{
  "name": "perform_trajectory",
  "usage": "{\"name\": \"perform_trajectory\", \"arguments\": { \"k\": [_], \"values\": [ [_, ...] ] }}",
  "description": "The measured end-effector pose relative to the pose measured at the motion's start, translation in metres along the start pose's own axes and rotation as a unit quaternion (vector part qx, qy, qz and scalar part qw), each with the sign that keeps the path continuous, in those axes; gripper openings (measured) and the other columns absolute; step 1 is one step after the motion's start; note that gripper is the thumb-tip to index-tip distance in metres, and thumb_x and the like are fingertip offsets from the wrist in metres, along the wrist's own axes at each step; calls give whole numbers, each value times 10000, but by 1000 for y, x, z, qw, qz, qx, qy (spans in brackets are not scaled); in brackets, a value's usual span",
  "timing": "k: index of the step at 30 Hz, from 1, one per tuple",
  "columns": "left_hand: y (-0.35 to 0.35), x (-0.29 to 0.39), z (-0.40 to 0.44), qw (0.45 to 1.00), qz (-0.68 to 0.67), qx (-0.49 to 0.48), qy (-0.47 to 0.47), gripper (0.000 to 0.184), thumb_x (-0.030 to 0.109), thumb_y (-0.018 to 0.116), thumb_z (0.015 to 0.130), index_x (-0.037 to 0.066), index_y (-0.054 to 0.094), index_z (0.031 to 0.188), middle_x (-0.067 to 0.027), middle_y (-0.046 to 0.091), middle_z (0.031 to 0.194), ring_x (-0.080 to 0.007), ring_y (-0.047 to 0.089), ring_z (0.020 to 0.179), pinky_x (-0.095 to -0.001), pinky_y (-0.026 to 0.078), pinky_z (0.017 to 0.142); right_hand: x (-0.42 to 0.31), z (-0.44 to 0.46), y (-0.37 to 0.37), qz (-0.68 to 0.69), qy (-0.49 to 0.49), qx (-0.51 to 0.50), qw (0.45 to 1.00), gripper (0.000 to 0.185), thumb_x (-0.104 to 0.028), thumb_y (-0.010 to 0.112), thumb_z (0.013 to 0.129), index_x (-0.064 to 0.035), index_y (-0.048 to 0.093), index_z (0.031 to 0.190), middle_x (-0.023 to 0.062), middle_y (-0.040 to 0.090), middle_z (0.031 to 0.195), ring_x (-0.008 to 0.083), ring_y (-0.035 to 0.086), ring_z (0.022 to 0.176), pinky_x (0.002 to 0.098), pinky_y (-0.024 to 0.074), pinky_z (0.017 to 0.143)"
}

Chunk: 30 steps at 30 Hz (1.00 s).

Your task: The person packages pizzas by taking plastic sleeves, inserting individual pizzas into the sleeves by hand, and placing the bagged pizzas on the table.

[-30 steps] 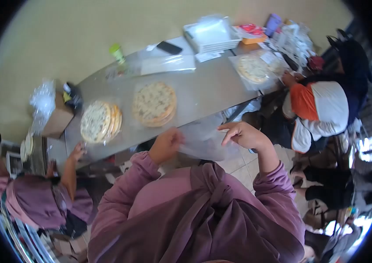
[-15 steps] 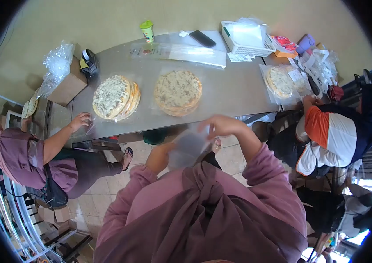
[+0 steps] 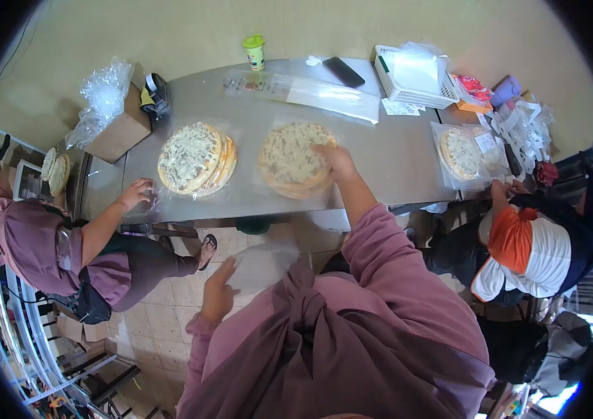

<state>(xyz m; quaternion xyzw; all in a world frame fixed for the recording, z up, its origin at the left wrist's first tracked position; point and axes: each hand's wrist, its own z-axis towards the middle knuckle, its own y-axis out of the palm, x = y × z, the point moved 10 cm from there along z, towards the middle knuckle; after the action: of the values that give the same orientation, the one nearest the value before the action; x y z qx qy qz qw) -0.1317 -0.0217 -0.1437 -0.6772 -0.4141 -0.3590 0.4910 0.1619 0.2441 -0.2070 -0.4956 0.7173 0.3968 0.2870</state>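
My left hand point(image 3: 219, 288) is low in front of my body, closed on the edge of a clear plastic bag point(image 3: 267, 264). Up at the table, my right hand point(image 3: 340, 166) grips the right edge of a cheese-topped pizza point(image 3: 291, 155), fingers over its top; the thumb is hidden. That pizza lies on a stack, with plastic around it. Just left of it stands another stack of pizzas point(image 3: 190, 159), also with clear film around it.
A co-worker's hand point(image 3: 135, 193) rests at the table's left edge. Another person on the right handles a bagged pizza point(image 3: 460, 153). Along the back are a green cup point(image 3: 254, 52), a phone point(image 3: 344, 71), flat plastic bags point(image 3: 331, 96) and a white basket point(image 3: 415, 89). A cardboard box point(image 3: 121, 129) stands left.
My right hand has left the plastic bag and reached forward onto the middle pizza. My left hand has moved down and left, still holding the bag.
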Motion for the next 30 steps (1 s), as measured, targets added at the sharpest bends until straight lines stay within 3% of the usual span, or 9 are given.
{"name": "perform_trajectory", "arguments": {
  "k": [4, 8, 11, 13, 18, 20, 23, 25, 30],
  "values": [
    [-33, 26, -23, 986, -144, 13, -87, 660, -175, 330, 642, -2, 406, 1275, -156, 424, 1301, -297, 424, 1199, -372, 504, 834, 9, 15, 9, 60, 9, -51, 997, 455, -64, 670, 718, 101, 490, 1102, 196, 570, 1034, 280, 610, 883, 378, 529, 719],
    [-84, 69, -38, 968, -242, 60, -34, 629, -152, 319, 677, 13, 411, 1276, -135, 412, 1308, -306, 418, 1200, -355, 526, 783, 21, 12, 24, 216, 97, -162, 958, 488, 1, 613, 735, 75, 425, 1179, 200, 543, 1097, 308, 563, 996, 430, 491, 840],
    [-124, 118, -38, 969, -195, 149, -10, 573, -80, 401, 714, 42, 422, 1274, -130, 509, 1183, -170, 570, 896, -255, 516, 676, 6, 4, 10, 252, 98, -196, 943, 500, 19, 595, 738, 62, 410, 1201, 201, 537, 1116, 308, 551, 1023, 429, 468, 884],
    [-133, 164, -34, 962, -198, 180, 48, 608, -87, 392, 703, 31, 386, 1300, -144, 510, 1188, -181, 573, 926, -234, 500, 711, -17, -9, -9, 264, 85, -214, 937, 510, 17, 593, 739, 59, 404, 1210, 203, 529, 1134, 305, 547, 1033, 423, 459, 898],
    [-114, 243, 17, 940, -200, 264, 79, 655, -126, 352, 692, 8, 321, 1333, -182, 479, 1244, -235, 522, 1082, -253, 484, 784, -106, -45, -105, 374, -75, -272, 884, 525, -330, 451, 875, -1, 372, 1276, 180, 445, 1261, 299, 460, 1147, 440, 406, 949],
    [-87, 271, 60, 942, -208, 240, 113, 658, -122, 356, 694, 8, 311, 1338, -179, 453, 1271, -242, 503, 1108, -270, 485, 791, -157, -81, -125, 450, -135, -295, 832, 546, -406, 385, 895, -27, 371, 1288, 171, 420, 1291, 297, 425, 1183, 453, 386, 965],
    [-26, 313, 128, 952, -126, 174, 217, 674, -122, 363, 694, 22, 299, 1349, -155, 337, 1370, -261, 427, 1194, -318, 488, 808, -153, -70, -176, 479, -181, -237, 826, 535, -398, 384, 897, -31, 374, 1287, 165, 420, 1293, 292, 426, 1181, 451, 388, 963],
    [28, 307, 184, 966, -117, 105, 206, 704, -145, 339, 681, 48, 298, 1357, -118, 270, 1413, -272, 381, 1235, -345, 487, 820, -138, -62, -208, 485, -194, -199, 829, 528, -393, 383, 899, -34, 376, 1286, 162, 420, 1294, 288, 427, 1180, 449, 389, 961],
    [189, 319, 275, 940, 150, 13, 306, 723, -165, 321, 650, 47, 309, 1341, -151, 272, 1405, -322, 397, 1213, -348, 458, 879, -109, -74, -270, 475, -194, -130, 848, 510, -380, 381, 903, -41, 381, 1285, 153, 420, 1298, 279, 430, 1178, 446, 393, 958]
  ]
}}
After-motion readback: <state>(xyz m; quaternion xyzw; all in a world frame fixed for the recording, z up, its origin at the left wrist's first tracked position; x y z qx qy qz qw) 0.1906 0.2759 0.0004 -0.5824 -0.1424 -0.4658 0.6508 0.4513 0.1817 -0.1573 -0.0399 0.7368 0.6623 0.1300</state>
